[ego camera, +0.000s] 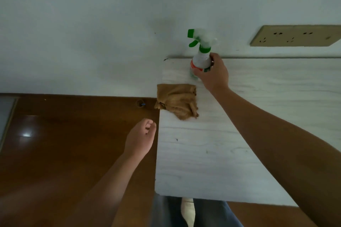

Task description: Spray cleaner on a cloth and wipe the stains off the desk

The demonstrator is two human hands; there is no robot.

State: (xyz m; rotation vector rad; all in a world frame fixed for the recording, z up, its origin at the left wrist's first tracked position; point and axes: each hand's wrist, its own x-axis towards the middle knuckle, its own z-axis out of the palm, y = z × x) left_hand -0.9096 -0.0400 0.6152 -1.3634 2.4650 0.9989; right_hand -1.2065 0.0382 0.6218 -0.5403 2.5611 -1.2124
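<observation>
A white spray bottle [200,55] with a green trigger and nozzle stands upright at the far left corner of the pale wood-grain desk [212,162]. My right hand [214,73] is wrapped around its body. A crumpled tan cloth [177,100] lies on the desk's left edge, just in front of the bottle and a little overhanging. My left hand [141,138] hovers beside the desk's left edge, below the cloth, fingers loosely curled and holding nothing. Small dark specks [177,139] mark the desk surface.
A white wall rises behind the desk, with a beige socket strip [295,36] at the upper right. Dark brown wooden floor [64,143] lies left of the desk. My legs [184,212] in grey trousers show under the near edge.
</observation>
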